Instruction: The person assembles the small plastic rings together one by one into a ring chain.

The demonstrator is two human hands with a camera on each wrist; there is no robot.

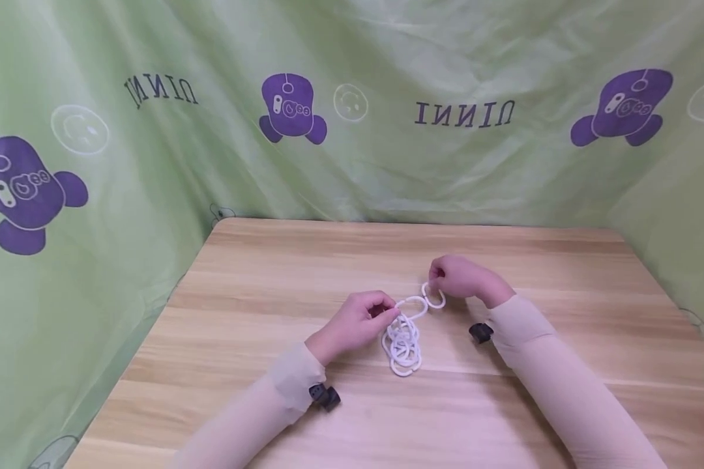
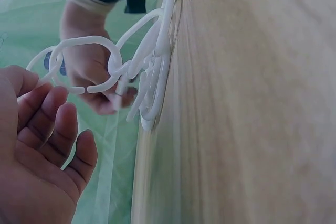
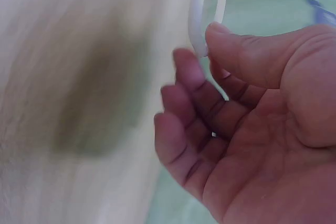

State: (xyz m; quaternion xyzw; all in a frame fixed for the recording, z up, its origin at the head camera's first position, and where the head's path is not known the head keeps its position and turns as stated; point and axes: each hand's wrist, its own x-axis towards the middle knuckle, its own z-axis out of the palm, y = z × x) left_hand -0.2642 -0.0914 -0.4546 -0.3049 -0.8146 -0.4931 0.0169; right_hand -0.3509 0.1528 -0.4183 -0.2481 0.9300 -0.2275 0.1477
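Observation:
A chain of white plastic links [image 1: 403,348] lies bunched on the table, with part of it stretched up to the right. My left hand [image 1: 359,320] pinches a link between thumb and forefinger at the top of the bunch; its other fingers are loosely bent in the left wrist view. Farther right, my right hand [image 1: 462,277] holds the end link [image 1: 440,303] between thumb and fingertips. In the right wrist view this link [image 3: 196,17] rises from the fingertips. A gap shows in one oval link [image 2: 89,40] in the left wrist view.
The wood-grain table [image 1: 258,273] spreads around both hands. Behind it and along its sides hangs a green curtain [image 1: 381,169] with purple figures. A black wrist device sits at the left cuff [image 1: 325,396] and another at the right cuff [image 1: 481,333].

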